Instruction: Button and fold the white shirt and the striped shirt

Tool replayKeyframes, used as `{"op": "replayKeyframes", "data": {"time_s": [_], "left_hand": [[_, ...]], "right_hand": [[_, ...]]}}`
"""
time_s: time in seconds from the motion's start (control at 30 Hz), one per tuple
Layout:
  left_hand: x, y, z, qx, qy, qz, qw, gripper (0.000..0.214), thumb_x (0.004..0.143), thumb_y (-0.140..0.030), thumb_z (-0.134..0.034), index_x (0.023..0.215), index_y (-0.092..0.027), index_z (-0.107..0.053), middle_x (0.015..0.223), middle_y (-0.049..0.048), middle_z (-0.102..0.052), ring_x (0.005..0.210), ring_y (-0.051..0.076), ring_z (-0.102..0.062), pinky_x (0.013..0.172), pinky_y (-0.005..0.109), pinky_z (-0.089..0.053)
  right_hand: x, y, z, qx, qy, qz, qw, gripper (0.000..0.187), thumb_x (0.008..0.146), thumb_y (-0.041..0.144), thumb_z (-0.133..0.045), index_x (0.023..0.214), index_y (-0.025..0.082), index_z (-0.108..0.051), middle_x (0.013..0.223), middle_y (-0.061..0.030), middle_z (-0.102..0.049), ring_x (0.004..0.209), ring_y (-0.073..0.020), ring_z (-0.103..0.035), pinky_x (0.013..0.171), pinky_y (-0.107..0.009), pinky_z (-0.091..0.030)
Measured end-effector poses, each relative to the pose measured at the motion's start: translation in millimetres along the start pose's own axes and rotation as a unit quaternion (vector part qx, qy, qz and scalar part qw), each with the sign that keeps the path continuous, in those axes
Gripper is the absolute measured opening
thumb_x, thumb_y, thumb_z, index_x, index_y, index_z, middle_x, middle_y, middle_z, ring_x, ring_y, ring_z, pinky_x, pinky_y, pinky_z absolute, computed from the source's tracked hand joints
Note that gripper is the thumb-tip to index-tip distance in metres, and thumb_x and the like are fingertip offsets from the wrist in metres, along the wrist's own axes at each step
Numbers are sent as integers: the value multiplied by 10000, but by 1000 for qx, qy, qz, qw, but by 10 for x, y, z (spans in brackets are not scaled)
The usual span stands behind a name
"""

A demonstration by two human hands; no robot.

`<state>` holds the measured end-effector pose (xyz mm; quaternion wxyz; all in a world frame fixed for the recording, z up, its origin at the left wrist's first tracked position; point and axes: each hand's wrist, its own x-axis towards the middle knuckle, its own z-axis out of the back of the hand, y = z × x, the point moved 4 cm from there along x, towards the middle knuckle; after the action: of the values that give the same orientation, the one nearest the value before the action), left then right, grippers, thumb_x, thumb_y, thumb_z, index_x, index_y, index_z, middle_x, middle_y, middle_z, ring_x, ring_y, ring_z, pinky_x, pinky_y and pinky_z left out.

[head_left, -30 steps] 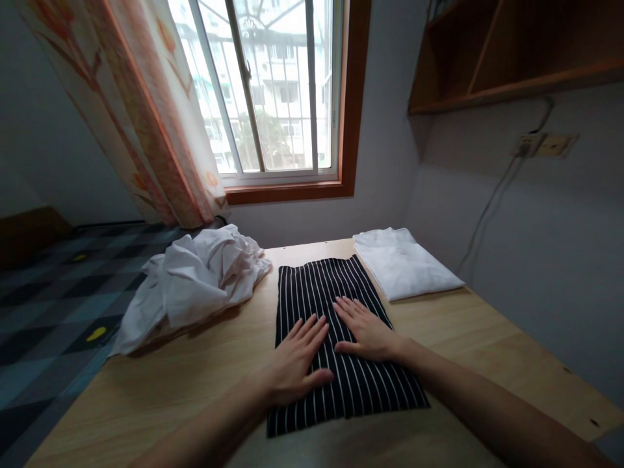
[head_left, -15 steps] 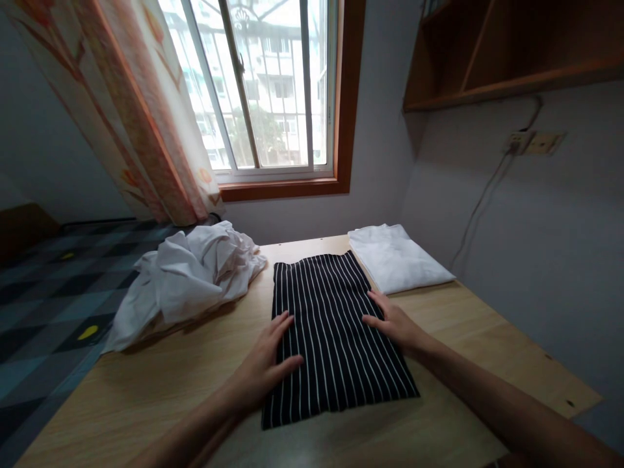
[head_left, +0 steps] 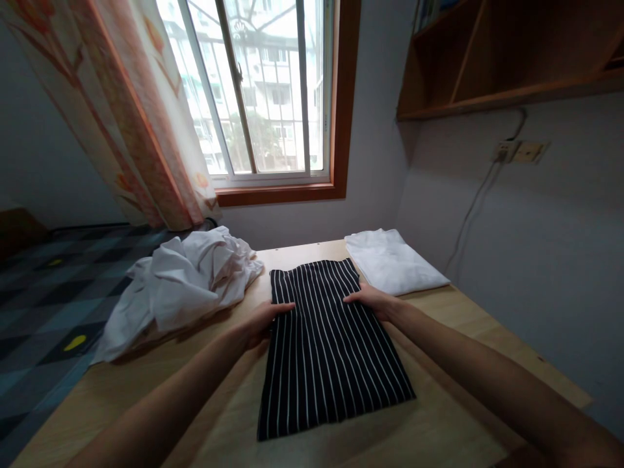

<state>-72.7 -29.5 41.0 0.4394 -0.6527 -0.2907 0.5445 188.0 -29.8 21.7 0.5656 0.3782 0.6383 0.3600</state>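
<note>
A black cloth with white stripes (head_left: pixel 327 351), folded into a rectangle, lies in front of me on the wooden table (head_left: pixel 214 396). My left hand (head_left: pixel 266 320) grips its left edge, thumb on top and the other fingers hidden underneath. On the opposite edge, my right hand (head_left: pixel 373 299) holds it the same way, its thumb resting on the stripes. Just beyond my right hand is a folded white cloth (head_left: pixel 394 263), lying flat. A crumpled white cloth (head_left: pixel 190 276) is heaped to the left of my left hand.
A checked bedspread (head_left: pixel 43 305) borders the table on the left. Behind the table are a window (head_left: pixel 273 104) and a floral curtain (head_left: pixel 127 117). A wooden shelf (head_left: pixel 487 104) hangs at upper right, above a wall socket (head_left: pixel 529 152) with a cable.
Both hands were lying flat on the striped cloth's sides. They have moved slightly away from me and now grip its edges, with fingers tucked beneath.
</note>
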Motion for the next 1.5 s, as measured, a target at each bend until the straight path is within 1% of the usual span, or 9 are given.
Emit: {"op": "replayKeyframes", "data": {"time_s": [0.13,0.33,0.63,0.8,0.9,1.0,1.17,1.4,1.5], "left_hand": [[13,63,-46,-4,30,-50,998,689,606,-58,-708,1256,-188,-525,1092,103,-685,898,246,-678,783,358,-574],[17,-138,-326,-62,59,-148,985,931,638,-42,-644,1465,-286,-292,1350,88,-557,1079,243,-627,932,381,-527],[455,-1304,-1252,-162,112,-321,926,994,663,27,-654,1500,-335,-261,1440,46,-478,1249,257,-512,1051,383,-437],[1088,-1749,-1668,-173,125,-336,918,984,731,36,-606,1519,-362,-170,1481,54,-426,1215,220,-539,1033,361,-451],[1513,-1469,-1799,-120,66,-252,958,912,780,-3,-591,1522,-290,-146,1423,136,-475,1118,220,-593,926,348,-508],[1686,-928,-1802,-25,38,-143,989,854,798,-115,-646,1503,-226,-177,1402,208,-458,1022,247,-628,762,331,-547],[1393,-433,-1712,7,34,-125,991,777,809,-173,-642,1466,-219,-231,1418,205,-389,932,193,-632,669,267,-537],[1069,-14,-2105,-62,92,-80,991,854,743,-22,-600,1470,-211,-193,877,48,-589,561,109,-597,550,256,-514],[1056,97,-2216,-49,98,-78,991,789,762,-1,-538,1472,-133,-219,727,11,-571,541,111,-591,558,247,-507]], "right_hand": [[-87,59,-5,-31,24,19,999,617,594,12,-584,1171,189,-457,905,-27,-664,664,-149,-654,615,-281,-580],[-280,480,319,-48,69,119,989,763,570,57,-558,1307,216,-443,1104,-66,-666,828,-187,-677,723,-289,-587],[-502,1728,1413,-100,-47,254,961,765,635,40,-543,1371,229,-460,1129,-60,-669,908,-214,-685,829,-366,-584],[-124,2193,2003,-80,-86,271,955,630,706,18,-550,1312,186,-519,1067,-61,-687,810,-171,-687,741,-331,-588],[337,1907,2376,-95,-166,192,963,677,749,66,-590,1398,169,-429,1177,-126,-657,820,-177,-682,738,-358,-583],[651,1295,2742,-187,-308,74,930,726,787,179,-637,1452,123,-349,1309,-223,-567,896,-229,-675,801,-442,-562],[711,538,3027,-302,-354,147,873,638,842,355,-569,1399,73,-439,1318,-254,-553,1160,-327,-587,963,-471,-474],[366,120,2872,-391,-347,228,821,642,872,477,-440,1413,130,-430,1376,-184,-532,1231,-313,-539,1033,-458,-422],[159,212,2552,-475,-395,245,747,639,873,479,-427,1403,122,-452,1421,-188,-482,1312,-334,-447,1082,-483,-357]]}}
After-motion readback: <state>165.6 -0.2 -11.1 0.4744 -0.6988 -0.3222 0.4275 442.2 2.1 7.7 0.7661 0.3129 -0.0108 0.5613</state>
